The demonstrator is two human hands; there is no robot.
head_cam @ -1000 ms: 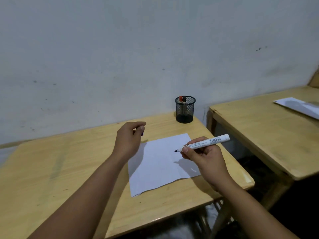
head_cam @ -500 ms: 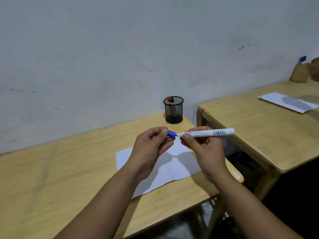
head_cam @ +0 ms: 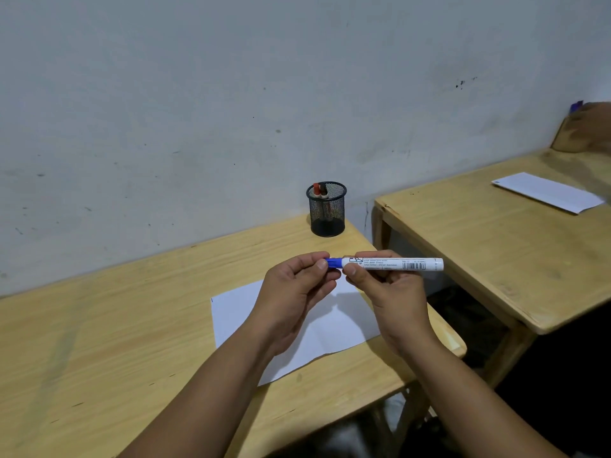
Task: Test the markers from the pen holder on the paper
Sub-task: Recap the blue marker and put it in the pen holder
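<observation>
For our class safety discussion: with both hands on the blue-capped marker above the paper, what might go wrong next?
1. The left hand pinches only the tip of the blue cap; it might slip and fall.
2. The marker, gripped by the right hand, hangs near the desk edge, so it could drop to the floor.

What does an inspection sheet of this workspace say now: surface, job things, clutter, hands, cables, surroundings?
Surface: wooden desk, bare apart from the job's things.
Job's things: paper flat near the desk's front edge; mesh holder at the back holds two markers; white marker held level above the paper, blue cap at its tip.
Clutter: nothing seen.
Hands: left hand pinches the cap; right hand holds the barrel in a closed grip.
Cables: nothing seen.
Surroundings: scuffed wall; second desk on the right with a sheet.
</observation>
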